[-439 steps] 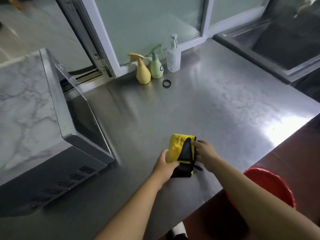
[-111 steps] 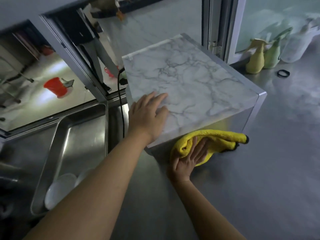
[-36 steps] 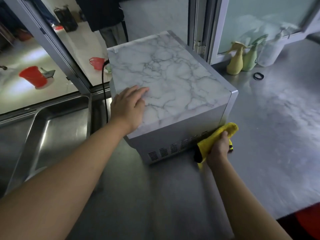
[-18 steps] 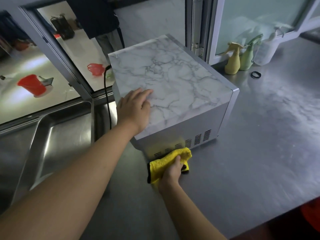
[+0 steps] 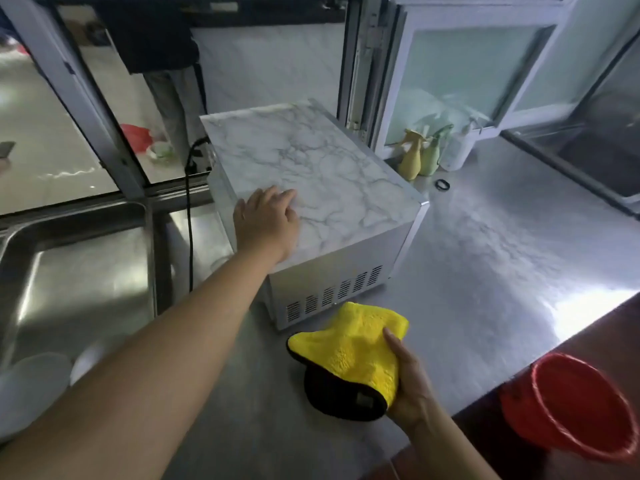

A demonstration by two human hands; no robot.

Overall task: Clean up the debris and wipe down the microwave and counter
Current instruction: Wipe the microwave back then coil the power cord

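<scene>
Item one, the microwave point(image 5: 322, 188): we find it standing on the steel desk point(image 5: 485, 265), its top covered in a grey-veined marble pattern, its vented silver side turned toward us. A black cord point(image 5: 189, 216) runs down behind its far left corner.

Item two, the left hand point(image 5: 266, 225): we note it lying flat on the near left part of the marble top, fingers straight and together, grasping nothing.

Item three, the right hand point(image 5: 408, 379): we see it gripping the cloth point(image 5: 353, 355) by its right edge, thumb on top. The cloth is yellow on its upper face and black beneath — it is held just in front of the microwave's vented side, apart from it; we cannot tell whether its lower black fold touches the desk.

Item four, along the window frame to the right of the microwave: a yellow spray bottle point(image 5: 410, 161), a green spray bottle point(image 5: 431, 157) touching or nearly touching it, and a clear pump bottle point(image 5: 460, 147) just beside those. A small black ring point(image 5: 442, 185) lies on the desk in front of them.

Item five, a sink point(image 5: 69, 271) — set into the steel left of the microwave, with pale dishes point(image 5: 34, 382) at its near end.

Item six, a red bucket point(image 5: 575, 410) beyond the desk's near right edge, lower than the desk top.
</scene>
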